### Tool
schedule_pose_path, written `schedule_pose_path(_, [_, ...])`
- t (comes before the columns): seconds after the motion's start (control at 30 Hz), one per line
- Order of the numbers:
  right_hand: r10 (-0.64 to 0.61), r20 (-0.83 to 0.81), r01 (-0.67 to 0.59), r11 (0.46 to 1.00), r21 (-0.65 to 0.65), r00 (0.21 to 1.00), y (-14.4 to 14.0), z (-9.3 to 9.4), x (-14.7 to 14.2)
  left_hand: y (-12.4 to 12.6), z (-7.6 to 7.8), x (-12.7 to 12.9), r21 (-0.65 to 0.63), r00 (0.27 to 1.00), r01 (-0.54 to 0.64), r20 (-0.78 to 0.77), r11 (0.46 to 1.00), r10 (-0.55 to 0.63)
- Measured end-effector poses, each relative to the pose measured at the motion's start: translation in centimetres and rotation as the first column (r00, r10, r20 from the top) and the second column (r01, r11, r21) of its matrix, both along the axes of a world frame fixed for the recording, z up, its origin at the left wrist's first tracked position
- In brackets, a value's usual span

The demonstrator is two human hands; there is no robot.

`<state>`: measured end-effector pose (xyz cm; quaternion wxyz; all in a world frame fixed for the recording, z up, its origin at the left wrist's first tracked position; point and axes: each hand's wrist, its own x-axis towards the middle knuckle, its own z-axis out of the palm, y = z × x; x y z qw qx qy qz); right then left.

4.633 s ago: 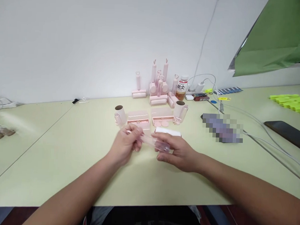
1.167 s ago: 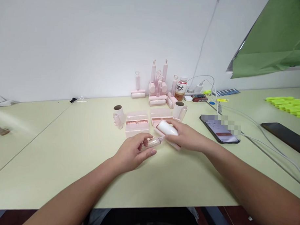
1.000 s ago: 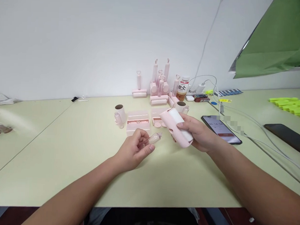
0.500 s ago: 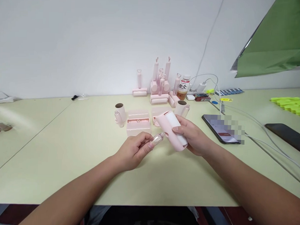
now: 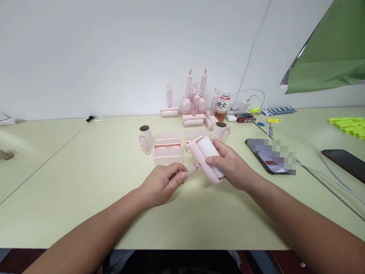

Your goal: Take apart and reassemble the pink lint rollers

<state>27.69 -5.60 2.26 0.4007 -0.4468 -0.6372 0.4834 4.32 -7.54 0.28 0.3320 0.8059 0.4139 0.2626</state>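
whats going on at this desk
A person sits at a pale green table working with small pink lint-roller parts. The left hand pinches a clear plastic handle, its tip held against the pink roller head, with a white roll in it, gripped in the right hand. Behind the hands lie open pink cases and loose rolls; finished rollers stand by the wall. A phone lies to the right.

The bottle [image 5: 222, 106] label bears large dark Chinese characters, not clearly legible
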Motion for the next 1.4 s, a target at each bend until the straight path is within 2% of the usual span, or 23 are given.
schedule_pose_path(0.27, [-0.033,0.171,0.004,0.986,0.165,0.985,-0.2,0.2,-0.1,0.2,0.0,0.1,0.056,0.998,0.000,-0.067,0.998,0.004])
schedule_pose_path(0.43, [-0.013,0.293,-0.048,0.979,0.198,0.956,-0.7,0.0,-0.4,0.0,-0.1,0.2,0.040,0.996,0.001,-0.093,0.999,0.003])
schedule_pose_path(0.6, [0.024,0.341,-0.095,0.976,0.194,0.940,-0.8,-0.3,-0.7,0.1,-0.5,0.2,0.095,0.994,0.008,-0.111,0.995,0.002])
schedule_pose_path(0.67, [0.051,0.267,-0.096,0.983,0.155,0.962,-0.7,-0.2,-0.5,0.3,-0.7,0.4,0.084,0.998,0.006,-0.063,0.996,-0.001])
schedule_pose_path(0.77, [0.096,-0.064,-0.094,0.995,0.029,0.993,-0.6,0.6,-0.1,0.2,-0.9,0.9,0.038,0.994,0.004,0.107,0.999,-0.008])
schedule_pose_path(0.83, [0.070,-0.327,-0.097,0.993,-0.068,0.942,-0.6,1.2,0.1,0.0,-1.0,1.3,-0.003,0.970,0.011,0.244,1.000,-0.010])
schedule_pose_path(0.9, [-0.002,-0.489,-0.057,0.993,-0.106,0.872,-0.5,1.4,0.1,-0.4,-1.0,1.6,-0.062,0.924,0.015,0.382,0.998,0.010])
schedule_pose_path(0.97, [-0.026,-0.518,-0.017,0.997,-0.078,0.855,-0.5,0.7,-0.4,-0.7,-1.1,1.9,-0.131,0.863,0.015,0.503,0.991,0.053])
schedule_pose_path(1.07, [0.107,-0.391,-0.118,0.993,-0.003,0.914,-0.8,-1.4,-1.6,-0.7,-1.4,2.4,-0.222,0.783,0.014,0.609,0.975,0.128])
schedule_pose_path(1.13, [0.210,-0.344,-0.221,0.975,0.006,0.915,-1.0,-2.8,-2.4,-0.7,-1.8,2.8,-0.263,0.770,0.031,0.621,0.964,0.145])
schedule_pose_path(1.2, [0.226,-0.337,-0.239,0.971,0.002,0.914,-1.1,-3.8,-2.9,-0.6,-2.0,3.0,-0.272,0.811,0.045,0.572,0.961,0.124])
schedule_pose_path(1.23, [0.197,-0.339,-0.211,0.978,-0.003,0.920,-1.1,-4.0,-3.0,-0.5,-2.1,2.9,-0.236,0.853,0.035,0.514,0.971,0.095])
schedule_pose_path(1.3, [0.100,-0.343,-0.114,0.993,-0.023,0.934,-0.8,-4.2,-2.8,-0.1,-1.9,2.4,-0.044,0.943,-0.022,0.332,0.999,0.036])
schedule_pose_path(1.33, [0.047,-0.349,-0.066,0.997,-0.043,0.936,-0.6,-4.1,-2.6,0.2,-1.7,2.0,0.093,0.976,-0.052,0.214,0.994,0.031])
schedule_pose_path(1.4, [-0.030,-0.377,-0.006,0.996,-0.094,0.926,-0.2,-3.9,-2.1,1.0,-1.4,0.9,0.327,0.994,-0.097,-0.021,0.940,0.110])
